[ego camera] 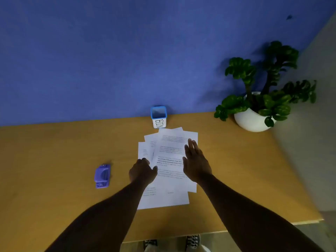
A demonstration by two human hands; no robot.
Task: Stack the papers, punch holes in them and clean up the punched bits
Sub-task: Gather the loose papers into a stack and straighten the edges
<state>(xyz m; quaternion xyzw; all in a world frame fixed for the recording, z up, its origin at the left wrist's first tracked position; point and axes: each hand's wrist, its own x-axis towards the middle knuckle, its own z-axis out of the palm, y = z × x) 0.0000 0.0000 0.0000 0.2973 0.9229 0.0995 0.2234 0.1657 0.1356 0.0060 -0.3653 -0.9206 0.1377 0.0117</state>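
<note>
Blue felt wall behind, and a wooden desk [54, 151] running up to it — that is the whole setting. Several printed papers [169, 171] lie fanned and crooked in the middle of the desk, corners poking out at different angles, so the stacking is not yet done.

Over them, the right hand [195, 164] is flat with its fingers straight and close together, on or just above the right side of the top sheet. At the left edge of the pile, the left hand [142, 172] has its fingers curled downward; whether it pinches a sheet or only rests there I cannot tell.

A purple hole punch [102, 176] sits well to the left, untouched. Beyond the papers stands a small blue-rimmed bin [158, 117], and a potted plant [261, 99] fills the far right corner.

Loose sheets like these are light, floppy and likely to slide over one another — best gathered by the two long edges and tapped square, not lifted by a single corner.
</note>
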